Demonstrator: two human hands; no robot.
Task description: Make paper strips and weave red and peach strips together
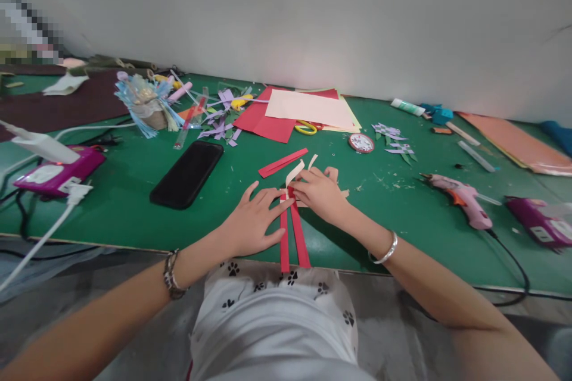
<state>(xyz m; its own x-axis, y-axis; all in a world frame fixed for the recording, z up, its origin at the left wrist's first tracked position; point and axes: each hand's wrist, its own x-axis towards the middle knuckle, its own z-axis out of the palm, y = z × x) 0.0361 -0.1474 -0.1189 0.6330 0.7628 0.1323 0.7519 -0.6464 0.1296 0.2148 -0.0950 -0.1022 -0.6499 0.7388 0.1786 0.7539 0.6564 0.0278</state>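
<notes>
My left hand (250,223) is spread on the green table (241,175), with its index fingertip touching the upper end of a red paper strip (285,241). A second red paper strip (300,241) slants beside it, and both reach the front edge. The fingers of my right hand (324,193) are pinched together where the red strips cross pale cream paper strips. One cream paper strip (294,172) curls up by its fingertips; the exact grip point is hidden. Just beyond the hands lies another folded or doubled red strip (283,163).
A black phone (186,175) lies left of my hands. Behind are red and pale paper sheets (308,108), yellow-handled scissors (305,127) and purple paper pieces (218,116). A pink glue gun (462,199) with a cable lies right; a magenta power strip (62,175) sits left.
</notes>
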